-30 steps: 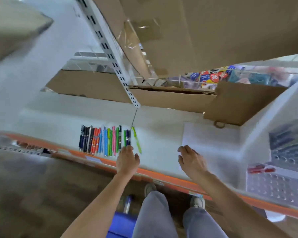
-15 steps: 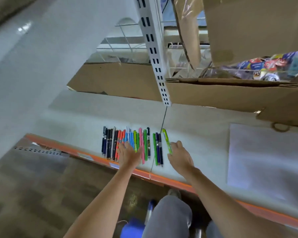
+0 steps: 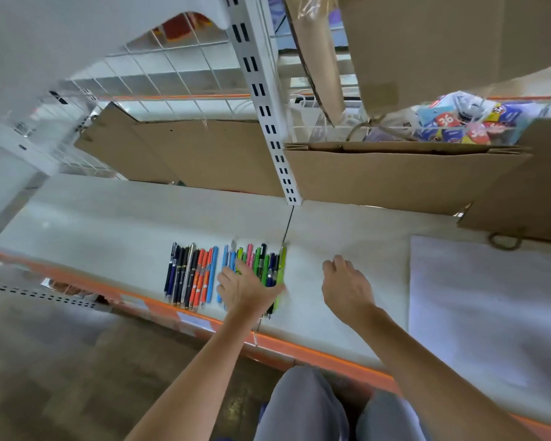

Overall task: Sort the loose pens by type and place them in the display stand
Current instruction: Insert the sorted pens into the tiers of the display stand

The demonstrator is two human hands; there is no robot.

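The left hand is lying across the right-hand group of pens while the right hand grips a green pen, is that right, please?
Not quite: in the head view the right hand holds nothing and hovers over the bare shelf. The left hand does lie across the right-hand group of pens.

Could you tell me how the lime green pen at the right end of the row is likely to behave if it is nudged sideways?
The lime green pen looks slim and round, so it would probably roll on the smooth white shelf. Nothing flanks its right side, so it could stray.
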